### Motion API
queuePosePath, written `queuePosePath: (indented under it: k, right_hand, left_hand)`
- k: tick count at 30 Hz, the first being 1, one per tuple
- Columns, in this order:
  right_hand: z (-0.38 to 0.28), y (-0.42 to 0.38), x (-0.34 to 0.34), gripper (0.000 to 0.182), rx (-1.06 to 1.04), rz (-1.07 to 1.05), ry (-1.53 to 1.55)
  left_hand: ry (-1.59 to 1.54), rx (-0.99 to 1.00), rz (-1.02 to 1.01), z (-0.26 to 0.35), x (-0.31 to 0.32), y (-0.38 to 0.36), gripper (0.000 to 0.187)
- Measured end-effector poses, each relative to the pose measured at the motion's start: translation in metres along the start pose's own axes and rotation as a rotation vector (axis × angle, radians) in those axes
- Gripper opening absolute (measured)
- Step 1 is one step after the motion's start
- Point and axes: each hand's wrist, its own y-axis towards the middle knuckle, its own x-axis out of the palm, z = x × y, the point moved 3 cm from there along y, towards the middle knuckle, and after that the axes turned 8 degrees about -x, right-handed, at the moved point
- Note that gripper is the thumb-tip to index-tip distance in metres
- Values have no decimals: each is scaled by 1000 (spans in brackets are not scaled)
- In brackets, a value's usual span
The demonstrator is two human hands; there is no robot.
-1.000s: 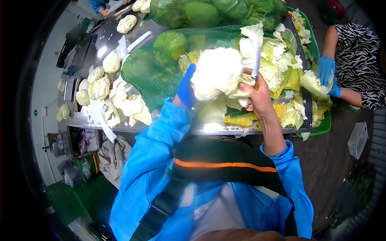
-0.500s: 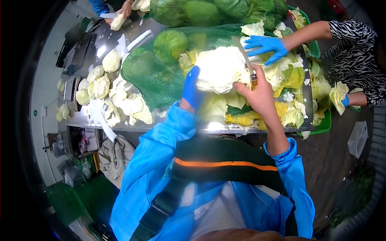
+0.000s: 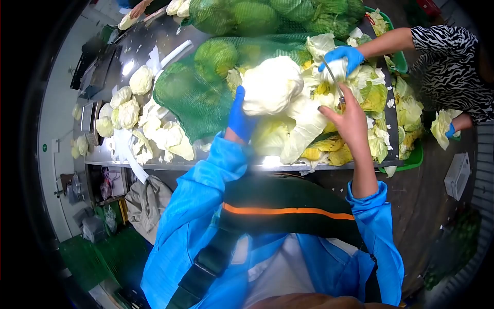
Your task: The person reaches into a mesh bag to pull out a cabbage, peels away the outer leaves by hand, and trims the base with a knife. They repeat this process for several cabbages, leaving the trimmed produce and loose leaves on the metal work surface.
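My left hand [image 3: 241, 117], in a blue glove, supports the left side of a pale cabbage head [image 3: 272, 85] above the table. Bare, my right hand [image 3: 349, 114] is closed round the handle of a knife [image 3: 331, 73], whose blade points up and left. A large loose cabbage leaf [image 3: 304, 121] hangs between the cabbage head and my right hand. A co-worker's blue-gloved hand [image 3: 346, 57] is on pale leaves just beyond the blade.
Green net bags [image 3: 193, 103] of cabbages lie left and behind. Trimmed cabbages [image 3: 128, 113] sit on the metal table [image 3: 206, 160] at left. Loose leaves [image 3: 375, 98] and green crates [image 3: 413, 158] are at right. Another person's hand [image 3: 140, 9] shows at top left.
The cabbage head has moved slightly left, and a leaf now hangs at its right. My right hand and knife have moved right and down. The co-worker's spread hand has closed on leaves.
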Motion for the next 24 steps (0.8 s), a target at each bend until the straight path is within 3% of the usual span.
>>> queuePosePath:
  k: [1,3,5,7,9,11,13,14,17,18,21,22,24]
  right_hand:
    - [0,1,3,78,-34,36,-119]
    - [-15,1,12,84,-43,18,164]
    - [-24,9,18,88,-156,51,36]
    - [-9,17,28,76,-159,47,269]
    - [-11,22,26,64,-96,-1,284]
    - [-24,14,31,46,91,48,462]
    - [-6,15,48,48,-61,47,300]
    - [-5,14,51,57,-59,8,310]
    - [-13,2,52,64,24,-70,241]
    - [-20,-4,51,69,-106,14,194]
    - [-43,-22,47,64,-406,-15,-152]
    - [-45,-26,51,46,-415,-76,-186]
    - [-40,-27,55,33,-461,-101,-112]
  left_hand:
    - [-48,-63,-25,0,12,-8,65]
    - [-150,-183,-136,-3,27,-15,64]
    - [-252,-298,-319,-7,37,-18,61]
    - [942,209,-358,-11,9,-2,57]
    - [1068,236,-202,-6,25,-1,62]
    - [786,100,-201,1,36,-13,67]
    - [97,-182,-353,9,44,-31,73]
    - [50,-237,-254,4,33,-31,76]
    - [-101,-235,-254,-6,20,-31,74]
    - [-179,-210,-332,-8,18,-30,71]
    - [-298,-133,-553,-10,11,-20,65]
    - [-258,-109,-616,-9,7,-16,67]
    - [-138,-41,-542,-3,13,-18,69]
